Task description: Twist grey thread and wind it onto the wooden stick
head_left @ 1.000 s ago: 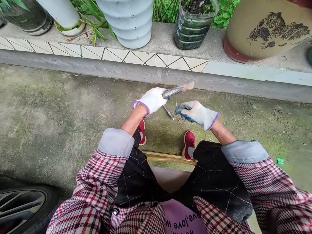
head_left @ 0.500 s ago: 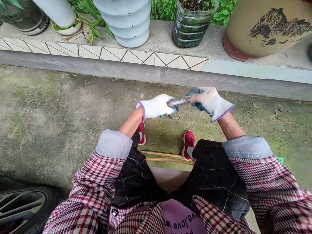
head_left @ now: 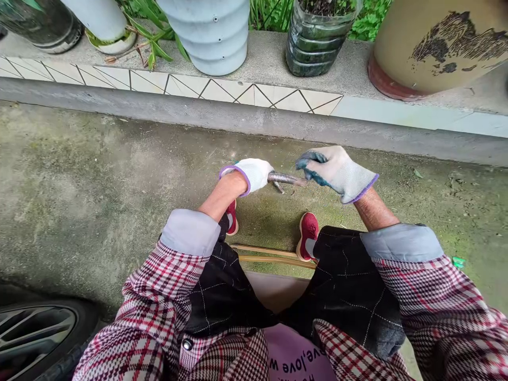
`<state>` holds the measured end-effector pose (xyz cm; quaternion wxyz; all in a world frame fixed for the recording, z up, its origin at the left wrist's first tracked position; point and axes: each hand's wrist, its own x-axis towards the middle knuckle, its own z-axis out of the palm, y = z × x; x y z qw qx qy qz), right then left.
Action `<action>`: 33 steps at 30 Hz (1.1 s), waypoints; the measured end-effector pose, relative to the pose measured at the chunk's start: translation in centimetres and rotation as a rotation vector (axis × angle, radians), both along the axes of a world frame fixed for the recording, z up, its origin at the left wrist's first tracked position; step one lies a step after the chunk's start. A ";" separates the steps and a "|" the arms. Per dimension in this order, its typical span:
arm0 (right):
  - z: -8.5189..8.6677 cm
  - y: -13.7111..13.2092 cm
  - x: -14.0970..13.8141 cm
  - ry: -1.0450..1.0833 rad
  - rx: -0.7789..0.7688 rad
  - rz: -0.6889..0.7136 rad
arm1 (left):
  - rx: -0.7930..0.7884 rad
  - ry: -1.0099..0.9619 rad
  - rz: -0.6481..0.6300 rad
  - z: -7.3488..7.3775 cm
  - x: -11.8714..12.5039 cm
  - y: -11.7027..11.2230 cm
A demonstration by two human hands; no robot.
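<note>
The right hand has come away from the pale end of the wrapped stick since half a second ago; its fingers are half-curled just beside that end, and whether they pinch anything thin I cannot tell. The left hand, closed around the stick, now seems to bear it alone, jutting between both hands. A shorter piece shows below.

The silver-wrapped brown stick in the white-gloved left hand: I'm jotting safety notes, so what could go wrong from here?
The silver-wrapped brown stick could slip from the white-gloved left hand and drop onto the stained grey concrete floor or a red shoe, since the right hand, gloved in white and teal, does not clearly support it. Its blurred end also lies close to that right hand, so it might jab or scrape it.
</note>
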<state>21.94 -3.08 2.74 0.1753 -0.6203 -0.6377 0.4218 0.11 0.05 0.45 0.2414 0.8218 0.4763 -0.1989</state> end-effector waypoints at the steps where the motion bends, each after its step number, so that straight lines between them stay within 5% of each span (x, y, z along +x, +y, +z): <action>1: -0.3 0.3 0.4 0.018 -0.013 -0.054 | -0.030 -0.021 -0.022 0.2 0.1 0.0; 6: -1.6 1.1 1.5 0.074 -0.054 -0.140 | -0.110 -0.243 -0.068 1.0 -0.2 0.1; 12: -2.9 0.8 0.2 0.195 -0.118 -0.048 | -0.188 -0.382 0.158 1.3 -0.8 0.5; 21: -1.5 -1.3 -1.2 0.123 -0.115 0.122 | 0.175 0.038 0.215 0.5 -1.0 1.3; 29: -1.4 0.9 0.9 0.112 -0.020 -0.140 | -0.026 -0.088 -0.038 -0.3 0.2 -0.1; 33: -2.5 1.2 1.2 0.170 -0.052 -0.145 | -0.151 -0.359 0.060 1.1 0.0 0.0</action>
